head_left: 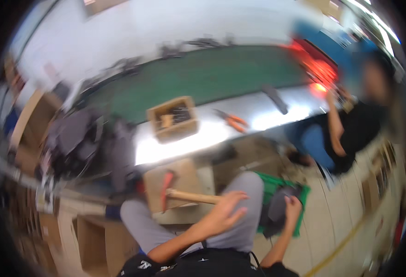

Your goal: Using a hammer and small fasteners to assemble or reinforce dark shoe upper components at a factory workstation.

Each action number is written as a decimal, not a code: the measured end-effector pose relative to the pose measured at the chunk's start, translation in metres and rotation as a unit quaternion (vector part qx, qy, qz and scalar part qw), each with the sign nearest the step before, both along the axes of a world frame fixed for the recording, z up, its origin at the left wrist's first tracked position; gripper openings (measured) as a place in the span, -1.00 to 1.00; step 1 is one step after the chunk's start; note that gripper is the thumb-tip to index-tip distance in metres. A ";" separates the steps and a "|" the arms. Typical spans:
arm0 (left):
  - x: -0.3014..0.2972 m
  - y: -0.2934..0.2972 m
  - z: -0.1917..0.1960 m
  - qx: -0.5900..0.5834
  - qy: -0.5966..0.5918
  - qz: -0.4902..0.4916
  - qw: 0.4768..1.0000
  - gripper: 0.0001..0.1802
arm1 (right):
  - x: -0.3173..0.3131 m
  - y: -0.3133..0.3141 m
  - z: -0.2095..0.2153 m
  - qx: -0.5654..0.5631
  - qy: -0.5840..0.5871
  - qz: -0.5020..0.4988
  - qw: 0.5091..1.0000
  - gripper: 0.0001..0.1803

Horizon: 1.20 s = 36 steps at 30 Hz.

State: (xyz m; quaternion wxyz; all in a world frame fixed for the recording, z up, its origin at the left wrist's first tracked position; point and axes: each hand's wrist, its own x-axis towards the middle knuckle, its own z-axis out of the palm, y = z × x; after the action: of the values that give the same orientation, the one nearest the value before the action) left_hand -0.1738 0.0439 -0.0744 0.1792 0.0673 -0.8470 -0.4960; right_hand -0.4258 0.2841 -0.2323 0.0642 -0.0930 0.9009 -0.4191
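Observation:
My left hand [225,213] is stretched over my right thigh with its fingers apart. Its knuckles cover the end of a hammer's [193,197] wooden handle. The hammer's red head lies over a flat tan block [186,175] between my knees. To the right, my right hand [294,207] pinches the edge of a dark grey, flat, limp piece [276,210]. That piece hangs over a green crate [304,198] beside my right leg; motion blur hides its exact kind.
Ahead stands a metal-edged bench with a green belt [203,74]. On its edge are a wooden box [171,117] of small dark parts, orange-handled pliers [233,121] and a grey strip [275,100]. Dark grey pieces [76,134] pile up left. A co-worker [355,129] sits right. Cardboard boxes [103,242] stand lower left.

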 end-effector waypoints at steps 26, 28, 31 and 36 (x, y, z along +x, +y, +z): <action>0.116 -0.253 -0.025 -0.319 -0.104 0.618 0.711 -0.13 | -0.227 -0.311 0.110 -0.058 0.325 0.200 0.922 -0.73; 0.116 -0.229 -0.019 -0.333 0.003 0.515 0.790 -0.07 | -0.095 -0.368 0.157 -0.259 0.187 0.291 0.902 -0.70; 0.059 -0.165 0.024 -0.081 0.076 0.308 0.945 0.35 | 0.087 -0.328 0.240 -0.355 -0.074 0.470 0.805 -0.79; 0.089 -0.133 0.051 -0.124 0.277 0.176 0.937 -0.42 | 0.168 -0.264 0.287 -0.260 0.054 0.744 0.613 -0.43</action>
State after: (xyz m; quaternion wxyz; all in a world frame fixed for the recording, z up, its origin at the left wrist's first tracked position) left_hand -0.0848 -0.0887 -0.0236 0.4979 0.0525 -0.7931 -0.3470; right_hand -0.2577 0.0197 0.0544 0.2782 -0.7665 0.3777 -0.4386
